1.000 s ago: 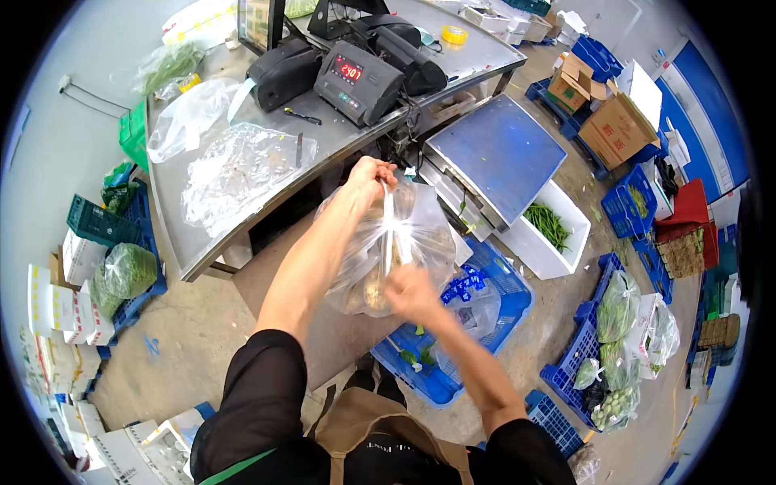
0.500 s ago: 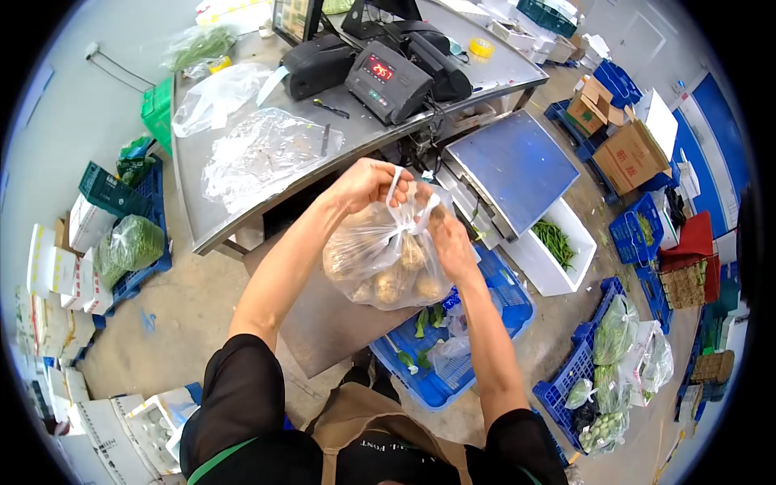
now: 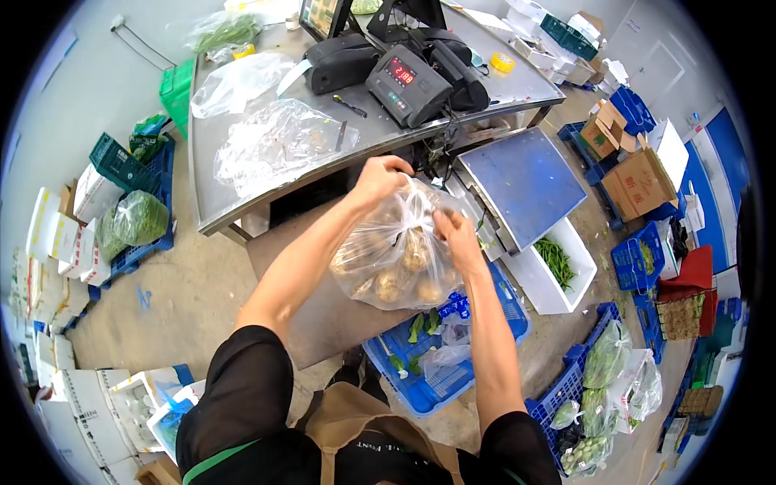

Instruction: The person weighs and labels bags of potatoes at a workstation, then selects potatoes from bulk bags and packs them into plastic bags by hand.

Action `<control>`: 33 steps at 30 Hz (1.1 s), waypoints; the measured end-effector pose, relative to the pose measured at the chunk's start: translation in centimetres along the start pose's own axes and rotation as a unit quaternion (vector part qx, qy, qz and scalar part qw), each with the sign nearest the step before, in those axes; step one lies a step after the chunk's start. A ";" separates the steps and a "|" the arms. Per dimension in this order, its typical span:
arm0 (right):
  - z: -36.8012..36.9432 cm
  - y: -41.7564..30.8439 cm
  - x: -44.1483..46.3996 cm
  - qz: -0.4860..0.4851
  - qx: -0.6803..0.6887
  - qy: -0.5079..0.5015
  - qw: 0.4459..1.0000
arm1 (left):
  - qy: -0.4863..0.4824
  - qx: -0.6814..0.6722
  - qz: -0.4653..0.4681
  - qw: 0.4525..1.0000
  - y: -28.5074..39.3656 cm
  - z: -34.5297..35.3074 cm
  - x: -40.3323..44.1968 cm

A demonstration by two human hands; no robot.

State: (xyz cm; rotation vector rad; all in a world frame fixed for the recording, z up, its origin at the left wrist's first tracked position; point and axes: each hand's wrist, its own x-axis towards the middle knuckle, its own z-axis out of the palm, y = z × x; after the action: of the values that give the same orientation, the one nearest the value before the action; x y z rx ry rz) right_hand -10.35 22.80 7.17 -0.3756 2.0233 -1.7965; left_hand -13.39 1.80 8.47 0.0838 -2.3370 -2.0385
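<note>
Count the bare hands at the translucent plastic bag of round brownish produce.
2: the left hand is at the top of the translucent plastic bag, left of its white gathered neck; the right hand is right of this neck. No other hand shows.

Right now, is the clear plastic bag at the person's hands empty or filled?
Filled: round, brown, potato-like produce shows through the clear plastic bag, which bulges below its gathered neck. Exact count: cannot tell.

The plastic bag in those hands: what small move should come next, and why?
Probably a gentle outward pull with both hands, to snug the neck: the left hand and right hand grip the plastic bag on either side of its bunched neck, above round, brownish contents. Whether it's fully knotted is unclear.
</note>
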 end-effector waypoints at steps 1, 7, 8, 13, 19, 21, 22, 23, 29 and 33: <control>-0.1 1.0 -0.8 0.034 -0.010 0.007 0.999 | 0.034 -0.025 -0.038 0.998 -1.3 -0.3 1.4; 3.6 4.3 -5.6 -0.266 -0.301 -0.021 0.916 | 0.276 0.043 -0.177 0.944 -7.0 3.3 7.6; 3.9 3.9 -6.2 -0.324 -0.323 -0.035 0.888 | 0.294 0.055 -0.160 0.941 -7.7 4.3 7.7; 4.4 2.6 -6.9 -0.352 -0.330 -0.037 0.875 | 0.328 0.059 -0.188 0.924 -8.3 5.6 7.9; 3.8 4.5 -9.8 -0.272 -0.325 0.063 0.904 | 0.047 -0.103 -0.243 0.963 -6.0 0.1 4.9; 2.7 5.3 -11.4 -0.205 -0.299 0.152 0.920 | -0.006 -0.066 -0.115 0.991 -5.9 -3.0 0.9; 2.1 5.6 -12.3 -0.188 -0.304 0.198 0.913 | 0.008 -0.005 -0.049 0.999 -5.7 -3.8 -2.0; 1.9 6.1 -13.0 -0.148 -0.282 0.206 0.925 | 0.033 0.019 -0.019 0.999 -7.6 -5.0 -4.7; 4.4 9.9 -18.5 -0.026 -0.324 0.035 0.945 | 0.071 0.020 -0.368 0.927 -14.2 -9.1 -29.0; 13.2 10.0 -18.5 -0.117 -0.373 -0.127 0.911 | 0.103 -0.091 -0.470 0.872 -21.0 -11.5 -43.2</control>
State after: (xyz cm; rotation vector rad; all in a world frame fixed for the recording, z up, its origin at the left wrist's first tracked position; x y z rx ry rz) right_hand 12.81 21.03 -1.64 -1.0481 2.4679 -0.9266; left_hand 30.80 -9.53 -10.53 1.6188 -2.1262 -2.3655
